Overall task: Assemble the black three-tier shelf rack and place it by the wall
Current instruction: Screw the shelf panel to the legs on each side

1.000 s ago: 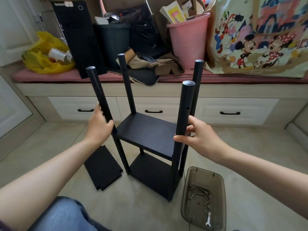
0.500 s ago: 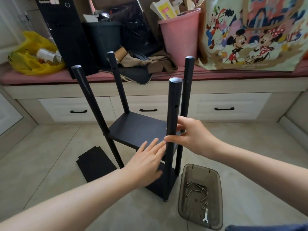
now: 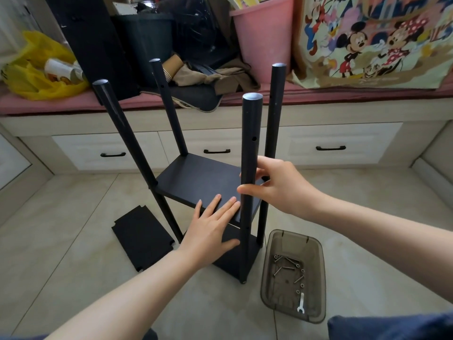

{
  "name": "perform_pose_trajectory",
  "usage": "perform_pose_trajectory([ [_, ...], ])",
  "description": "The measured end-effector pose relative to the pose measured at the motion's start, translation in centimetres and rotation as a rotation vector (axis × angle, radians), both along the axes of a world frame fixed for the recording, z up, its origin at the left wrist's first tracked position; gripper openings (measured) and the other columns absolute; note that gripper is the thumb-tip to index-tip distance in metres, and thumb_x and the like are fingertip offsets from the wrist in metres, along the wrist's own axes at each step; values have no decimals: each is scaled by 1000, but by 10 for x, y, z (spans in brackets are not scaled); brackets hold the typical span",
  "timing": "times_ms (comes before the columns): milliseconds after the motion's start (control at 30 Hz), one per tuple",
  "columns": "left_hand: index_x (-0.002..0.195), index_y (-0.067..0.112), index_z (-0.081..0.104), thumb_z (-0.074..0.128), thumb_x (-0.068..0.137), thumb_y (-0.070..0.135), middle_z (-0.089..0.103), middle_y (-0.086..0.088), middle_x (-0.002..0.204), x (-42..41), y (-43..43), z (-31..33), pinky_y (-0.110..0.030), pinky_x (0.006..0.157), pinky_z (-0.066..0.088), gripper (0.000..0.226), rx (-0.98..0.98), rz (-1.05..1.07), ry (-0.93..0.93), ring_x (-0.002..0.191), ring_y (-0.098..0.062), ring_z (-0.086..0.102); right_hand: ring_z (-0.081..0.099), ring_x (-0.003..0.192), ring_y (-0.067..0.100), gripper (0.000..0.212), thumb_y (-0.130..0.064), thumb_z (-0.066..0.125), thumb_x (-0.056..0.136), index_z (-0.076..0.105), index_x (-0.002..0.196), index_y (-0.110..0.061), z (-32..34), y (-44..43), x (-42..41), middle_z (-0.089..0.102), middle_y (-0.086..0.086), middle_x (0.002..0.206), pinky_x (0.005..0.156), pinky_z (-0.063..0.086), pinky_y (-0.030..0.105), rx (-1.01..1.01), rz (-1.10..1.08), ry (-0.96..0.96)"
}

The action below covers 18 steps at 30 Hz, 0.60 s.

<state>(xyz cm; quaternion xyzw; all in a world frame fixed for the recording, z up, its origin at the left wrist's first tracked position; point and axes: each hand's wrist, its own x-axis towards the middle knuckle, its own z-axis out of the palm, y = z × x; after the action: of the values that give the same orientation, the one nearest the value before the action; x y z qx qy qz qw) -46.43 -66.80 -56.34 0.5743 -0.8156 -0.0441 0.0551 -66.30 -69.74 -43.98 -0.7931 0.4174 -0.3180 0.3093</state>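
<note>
Black rack (image 3: 201, 177), partly assembled, stands upright on the floor at frame centre. Four round posts (image 3: 251, 133); two shelves fitted, lowest and middle. A loose shelf panel (image 3: 139, 239) lies flat on the floor, lower left, just beside the rack.

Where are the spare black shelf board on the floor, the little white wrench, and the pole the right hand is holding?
spare shelf board (image 3: 142, 241): head view, middle of its flat top.
white wrench (image 3: 301, 303): head view, on its shank.
held pole (image 3: 250, 123): head view, upper shaft.
</note>
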Motion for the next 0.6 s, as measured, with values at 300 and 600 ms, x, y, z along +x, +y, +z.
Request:
perform_pose_trajectory([
  [300,160,38,15,53,93,65,6,20,164,-8,5,-8,-43,120,-17,81,-93,65,124,148,-6,-15,63,97,5,32,-30,76,85,60,112,-31,-1,-2,3,67,-11,100,87,56,33,15,-29,8],
  [600,148,26,52,71,87,52,46,8,155,-22,10,-17,-45,123,-1,69,-263,140,293,152,-22,28,62,94,4,30,-28,76,85,61,111,-25,-2,-1,3,66,-11,98,84,56,28,16,-42,-1],
])
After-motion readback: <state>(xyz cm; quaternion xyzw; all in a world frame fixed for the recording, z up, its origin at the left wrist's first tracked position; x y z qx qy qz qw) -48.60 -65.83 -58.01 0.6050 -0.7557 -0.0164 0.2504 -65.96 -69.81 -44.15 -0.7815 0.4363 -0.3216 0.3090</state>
